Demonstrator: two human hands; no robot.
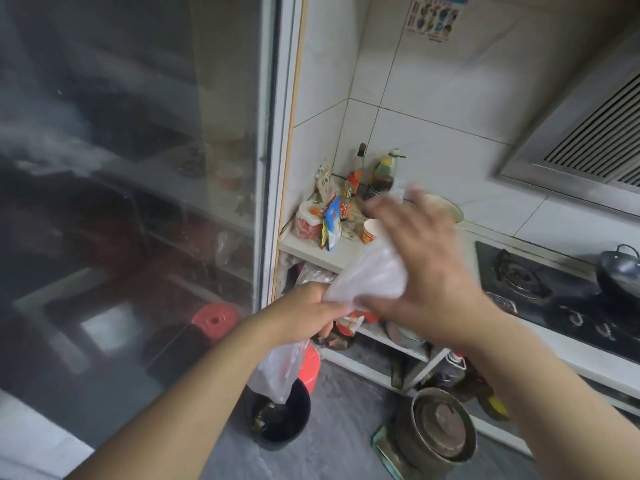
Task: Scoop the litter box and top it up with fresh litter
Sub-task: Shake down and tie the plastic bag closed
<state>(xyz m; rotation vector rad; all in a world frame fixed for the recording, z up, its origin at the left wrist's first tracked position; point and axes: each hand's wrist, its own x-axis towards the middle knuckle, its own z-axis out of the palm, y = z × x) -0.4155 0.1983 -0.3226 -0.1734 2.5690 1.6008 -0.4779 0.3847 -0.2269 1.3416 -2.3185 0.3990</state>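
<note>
While no litter box shows anywhere in this view, the scene is a kitchen corner: a dark glass door fills the left, a tiled wall stands at the far side, and a white worktop runs right to a black gas hob with a wok on it, under an extractor hood. On the floor sit a stack of metal pots at near right and a black bin near the middle, with a red stool behind the glass. At the far end of the worktop stand sauce bottles, packets and a paper cup. A thin clear plastic bag hangs over the bin; the left hand grips it in a closed fist around its middle, so the lower part dangles toward the bin. The right hand, blurred by motion, has its fingers spread open against the upper part of the bag. My reading is that this is a preparatory step, getting a bag ready for the scooped waste. Next the bag's mouth needs finding and opening, which calls for both hands to separate the clinging film.
</note>
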